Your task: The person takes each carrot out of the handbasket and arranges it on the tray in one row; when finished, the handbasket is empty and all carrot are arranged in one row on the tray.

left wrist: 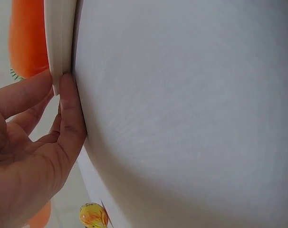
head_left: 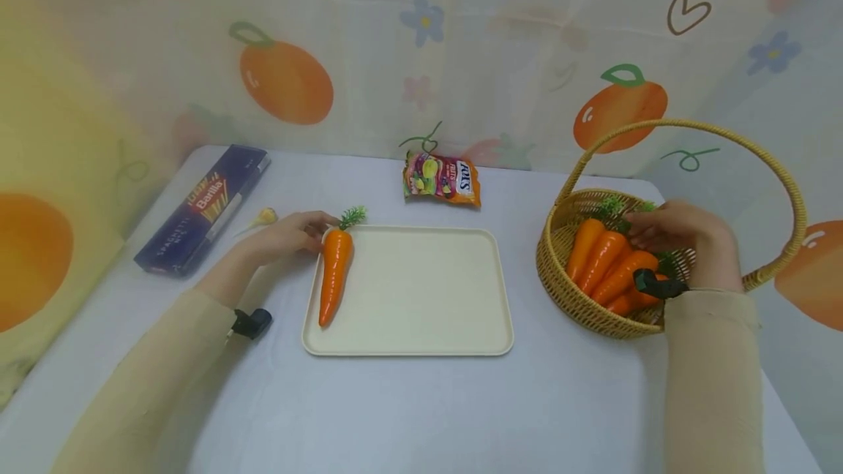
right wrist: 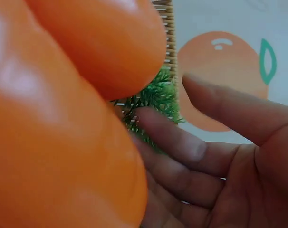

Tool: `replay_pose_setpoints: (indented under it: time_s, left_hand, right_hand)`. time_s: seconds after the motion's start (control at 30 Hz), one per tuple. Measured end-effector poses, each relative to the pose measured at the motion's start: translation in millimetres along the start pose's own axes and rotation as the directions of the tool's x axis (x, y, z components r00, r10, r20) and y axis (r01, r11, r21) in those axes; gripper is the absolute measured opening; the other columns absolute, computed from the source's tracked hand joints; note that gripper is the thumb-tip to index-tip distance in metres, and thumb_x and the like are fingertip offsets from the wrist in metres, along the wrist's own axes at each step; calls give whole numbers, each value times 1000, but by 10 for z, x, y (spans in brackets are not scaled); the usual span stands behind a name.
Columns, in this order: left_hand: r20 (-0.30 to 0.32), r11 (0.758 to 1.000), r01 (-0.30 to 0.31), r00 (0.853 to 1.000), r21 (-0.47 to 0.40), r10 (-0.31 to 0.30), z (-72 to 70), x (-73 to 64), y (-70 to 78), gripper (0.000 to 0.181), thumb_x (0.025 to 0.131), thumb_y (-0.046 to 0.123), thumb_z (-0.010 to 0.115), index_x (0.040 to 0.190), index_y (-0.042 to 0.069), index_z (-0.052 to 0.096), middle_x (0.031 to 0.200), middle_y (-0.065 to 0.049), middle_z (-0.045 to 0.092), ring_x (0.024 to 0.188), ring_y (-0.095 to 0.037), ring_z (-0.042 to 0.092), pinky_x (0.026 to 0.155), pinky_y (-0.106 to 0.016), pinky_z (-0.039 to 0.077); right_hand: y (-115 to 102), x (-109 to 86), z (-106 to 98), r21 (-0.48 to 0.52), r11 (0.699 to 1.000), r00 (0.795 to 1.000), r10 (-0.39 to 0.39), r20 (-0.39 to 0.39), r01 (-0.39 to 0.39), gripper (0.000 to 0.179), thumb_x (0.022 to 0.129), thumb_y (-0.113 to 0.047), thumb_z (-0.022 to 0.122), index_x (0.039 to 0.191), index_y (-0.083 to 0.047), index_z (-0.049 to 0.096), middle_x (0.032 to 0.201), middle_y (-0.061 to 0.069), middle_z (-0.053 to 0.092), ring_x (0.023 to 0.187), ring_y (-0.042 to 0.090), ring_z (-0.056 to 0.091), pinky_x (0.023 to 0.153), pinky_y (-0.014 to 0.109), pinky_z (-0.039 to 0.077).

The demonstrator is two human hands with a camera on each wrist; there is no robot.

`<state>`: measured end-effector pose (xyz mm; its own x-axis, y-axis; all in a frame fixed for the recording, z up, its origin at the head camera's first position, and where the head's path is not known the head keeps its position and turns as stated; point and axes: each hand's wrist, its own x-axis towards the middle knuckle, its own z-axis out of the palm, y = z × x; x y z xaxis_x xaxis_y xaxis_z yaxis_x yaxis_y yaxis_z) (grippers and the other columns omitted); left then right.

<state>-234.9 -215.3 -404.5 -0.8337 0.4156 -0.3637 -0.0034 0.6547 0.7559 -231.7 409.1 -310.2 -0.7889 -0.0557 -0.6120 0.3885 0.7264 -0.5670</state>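
Note:
A cream tray (head_left: pixel 421 291) lies on the white table, with one orange toy carrot (head_left: pixel 336 276) along its left side, green top overhanging the far edge. My left hand (head_left: pixel 299 232) pinches the tray's far left corner; in the left wrist view thumb and fingers (left wrist: pixel 70 111) meet on either side of the rim. On the right, my right hand (head_left: pixel 678 229) reaches into a wicker basket (head_left: pixel 553 269) over several carrots (head_left: pixel 619 276). The right wrist view shows its thumb (right wrist: pixel 220 104) held apart from the fingers, which reach among the green leaves (right wrist: pixel 156 95) behind the carrots.
The basket's tall handle (head_left: pixel 705 130) arches beside my right forearm. A blue spaghetti box (head_left: pixel 204 211) and a yellow lollipop (head_left: pixel 265 216) lie at the left. Behind the tray is a candy bag (head_left: pixel 441 179), close to the printed curtain (head_left: pixel 487 57).

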Motion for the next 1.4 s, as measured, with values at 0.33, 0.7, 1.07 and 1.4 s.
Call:
replay_pose_setpoints:
  time_s: [0.33, 0.7, 1.07, 1.4]
  left_hand:
    - [2, 1000, 0, 1000, 0, 0, 3, -2, 16, 56, 91, 8, 52, 146, 8, 43, 141, -24, 47, 116, -34, 48, 102, -48, 45]
    - [6, 1000, 6, 1000, -6, -6, 9, 0, 17, 56, 90, 6, 51, 146, 8, 43, 142, -24, 46, 118, -34, 48, 104, -49, 44]
    - [-2, 1000, 4, 1000, -4, -4, 1, -12, -4, 56, 90, 7, 51, 146, 8, 43, 141, -24, 47, 116, -34, 49, 103, -47, 45]
    - [2, 1000, -6, 1000, -1, 6, -4, 17, -40, 56, 90, 6, 51, 145, 8, 44, 141, -23, 48, 114, -33, 49, 100, -45, 47]
  right_hand:
    - [-136, 43, 84, -197, 980, 999, 35, 22, -30, 77, 93, -62, 50, 127, 6, 56, 103, -3, 76, 95, 9, 70, 92, 34, 56]
    - [-260, 118, 129, -154, 987, 997, 50, 55, -41, 57, 93, -55, 57, 111, -1, 61, 87, -7, 72, 89, 10, 69, 88, 30, 57]
    - [-287, 158, 179, -88, 995, 996, 49, 69, -43, 41, 95, -47, 59, 88, -8, 68, 70, -6, 71, 72, 8, 69, 77, 26, 57]
    - [-230, 231, 243, -96, 994, 989, 62, 132, -49, 39, 92, -51, 61, 71, -19, 61, 66, -11, 65, 72, 9, 68, 78, 26, 56]
